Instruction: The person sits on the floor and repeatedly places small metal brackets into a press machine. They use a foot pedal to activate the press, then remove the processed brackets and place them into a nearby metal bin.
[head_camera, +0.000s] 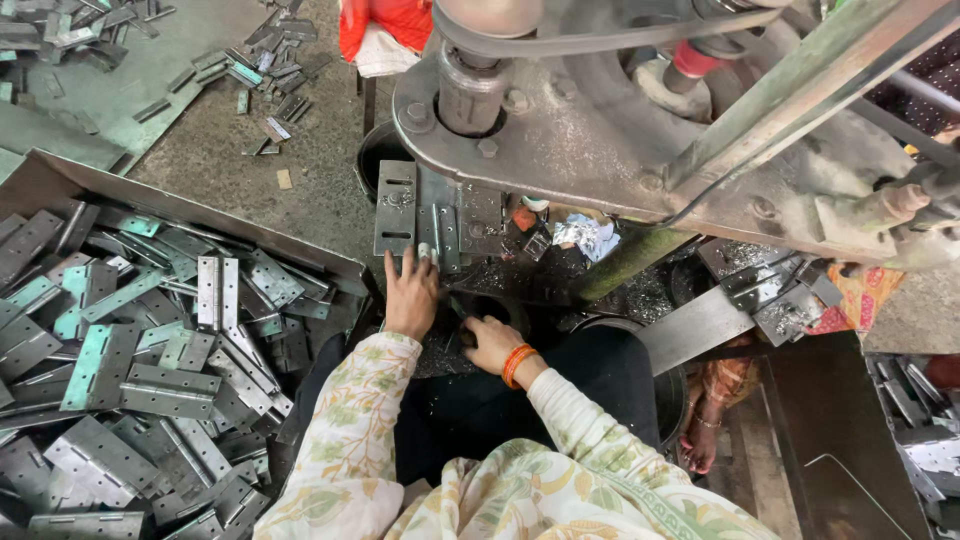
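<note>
Left hand (410, 295) lies flat, grip apart, fingertips touching the upright hinge (432, 232) at the press bed's (480, 220) front edge; right hand's (490, 343) grip cannot be told.

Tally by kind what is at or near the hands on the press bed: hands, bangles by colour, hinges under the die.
Hands: 2, left hand and right hand
Orange bangle sets: 1, orange bangles on the right wrist
Upright hinge at the die: 1, hinge, touched by the left fingers
Total: 4

Right hand's (492, 343) fingertips hidden in shadow beneath the press (600, 130).
</note>
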